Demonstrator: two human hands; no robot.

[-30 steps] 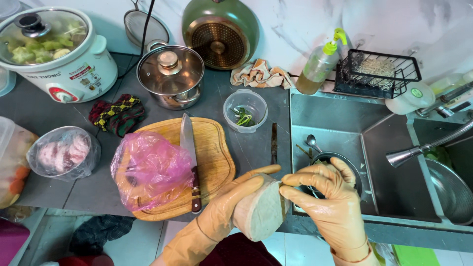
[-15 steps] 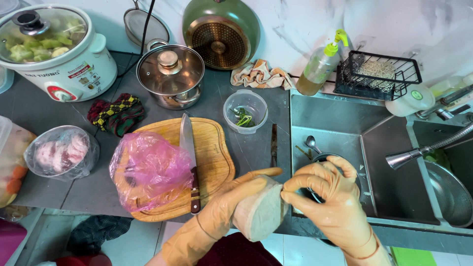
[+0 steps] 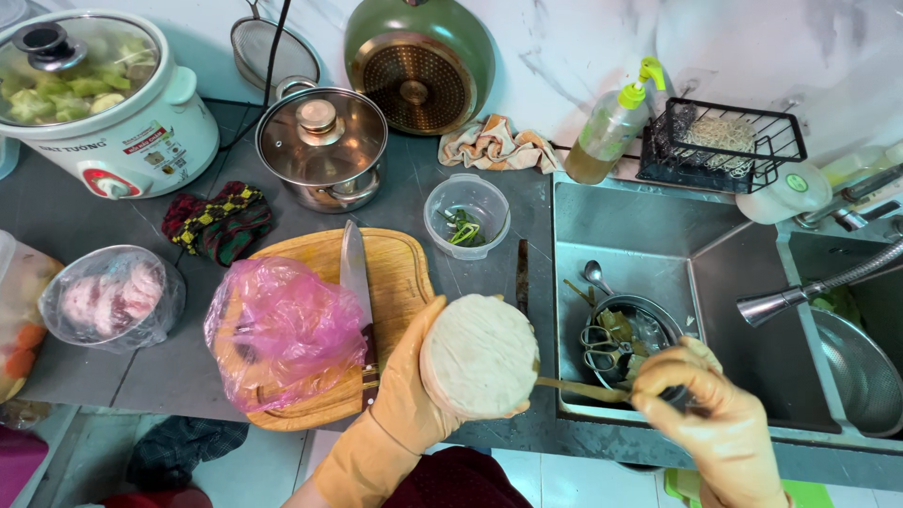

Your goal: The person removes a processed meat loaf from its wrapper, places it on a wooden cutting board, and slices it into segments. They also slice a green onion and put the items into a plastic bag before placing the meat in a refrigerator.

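The left hand (image 3: 404, 395), in a yellowish rubber glove, is gripping a pale round roll (image 3: 480, 356), fingers curled round its side so the flat cut face is turned up to the camera. It is being held over the counter's front edge, between the wooden cutting board (image 3: 395, 273) and the sink (image 3: 649, 235). The right hand (image 3: 720, 414), gloved too, is pinching a thin olive-brown strip (image 3: 578, 388) that is running straight back to the roll's side; it looks like a wrapping leaf or tie being pulled off, though I cannot say which.

To my eye, doing this well means keeping the left hand firm but not crushing, since the roll looks soft, and drawing the strip out low and steady so it is coming away in one piece, over the sink where scraps are already lying in a metal bowl (image 3: 621, 329).

On the board, a kitchen knife (image 3: 355, 277) is lying blade away from the person, just beside a crumpled pink plastic bag (image 3: 282, 329). Behind it, a small clear tub (image 3: 467, 216) is holding a few green shreds.

Plenty is hard to read. The far side of the roll is hidden, so where the strip is attached is not showing. The right fingertips are folded under the glove, and both forearms are cut off at the lower edge. The pink bag's contents are too blurred to name.
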